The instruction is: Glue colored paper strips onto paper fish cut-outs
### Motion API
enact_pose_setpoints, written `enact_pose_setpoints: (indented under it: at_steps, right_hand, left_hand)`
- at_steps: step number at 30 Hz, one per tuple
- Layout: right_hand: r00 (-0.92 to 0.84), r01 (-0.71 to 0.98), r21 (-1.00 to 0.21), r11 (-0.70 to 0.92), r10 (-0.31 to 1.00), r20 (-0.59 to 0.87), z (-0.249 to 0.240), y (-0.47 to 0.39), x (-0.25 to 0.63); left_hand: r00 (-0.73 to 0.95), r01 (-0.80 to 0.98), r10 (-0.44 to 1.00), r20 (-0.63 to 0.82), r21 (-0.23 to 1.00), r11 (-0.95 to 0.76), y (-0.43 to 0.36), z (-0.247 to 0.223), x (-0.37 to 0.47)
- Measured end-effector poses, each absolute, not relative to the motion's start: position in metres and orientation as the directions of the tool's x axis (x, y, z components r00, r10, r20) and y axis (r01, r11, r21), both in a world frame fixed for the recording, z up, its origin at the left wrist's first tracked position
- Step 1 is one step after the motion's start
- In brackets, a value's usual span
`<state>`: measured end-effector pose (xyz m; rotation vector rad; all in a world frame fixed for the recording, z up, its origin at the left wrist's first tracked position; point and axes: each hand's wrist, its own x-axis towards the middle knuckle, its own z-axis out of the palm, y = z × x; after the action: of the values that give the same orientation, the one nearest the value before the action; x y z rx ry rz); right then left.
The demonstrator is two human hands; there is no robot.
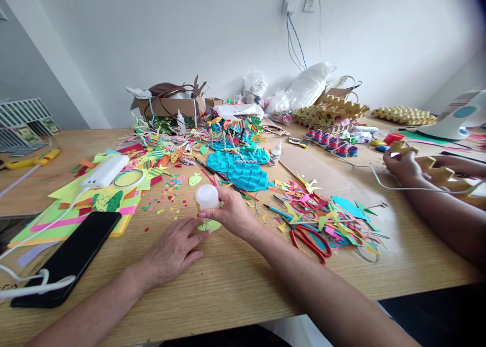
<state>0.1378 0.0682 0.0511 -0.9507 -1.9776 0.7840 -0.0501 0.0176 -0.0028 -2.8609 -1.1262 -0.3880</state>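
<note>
My right hand [237, 214] is closed around a small, whitish translucent bottle [207, 197], its round end facing up. Under it, a light green paper cutout [209, 226] with small dark marks lies on the wooden table, partly covered by my fingers. My left hand [176, 248] rests flat on the table with its fingers stretched out, the fingertips at the left edge of the cutout. A leaf-shaped green paper piece [195, 179] and tiny coloured paper bits [178, 185] lie just beyond the bottle.
Red-handled scissors [311, 243] and paper scraps lie at right, a black phone [72, 261] and white power bank [108, 170] at left. Blue paper shapes [246, 175] and a white dropper bottle [275, 154] stand beyond. Another person's hands [404, 167] hold an egg-carton piece [436, 172].
</note>
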Motion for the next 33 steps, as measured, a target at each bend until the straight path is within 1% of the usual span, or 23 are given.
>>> enact_pose_setpoints:
  at_steps: [12, 15, 21, 25, 33]
  right_hand:
    - [-0.41, 0.289, -0.797, 0.531, 0.821, 0.398, 0.0487, 0.066, 0.1375]
    - [-0.408, 0.305, -0.795, 0.525, 0.826, 0.39, 0.0483, 0.0671, 0.1372]
    - [-0.401, 0.322, -0.773, 0.546, 0.819, 0.411, 0.0453, 0.0711, 0.136]
    - [-0.39, 0.342, -0.779, 0.526, 0.833, 0.392, 0.0465, 0.0702, 0.1361]
    - [-0.396, 0.299, -0.781, 0.548, 0.816, 0.421, 0.0445, 0.0704, 0.1355]
  left_hand:
    - [0.704, 0.678, 0.673, 0.224, 0.069, -0.732, 0.0177, -0.0015, -0.0489]
    - [0.703, 0.677, 0.673, 0.228, 0.074, -0.732, 0.0174, -0.0003, -0.0488]
    - [0.705, 0.672, 0.661, 0.256, 0.056, -0.738, 0.0176, -0.0016, -0.0495]
    - [0.701, 0.673, 0.66, 0.27, 0.055, -0.738, 0.0174, -0.0037, -0.0504]
    - [0.716, 0.667, 0.651, 0.25, 0.029, -0.744, 0.0187, -0.0046, -0.051]
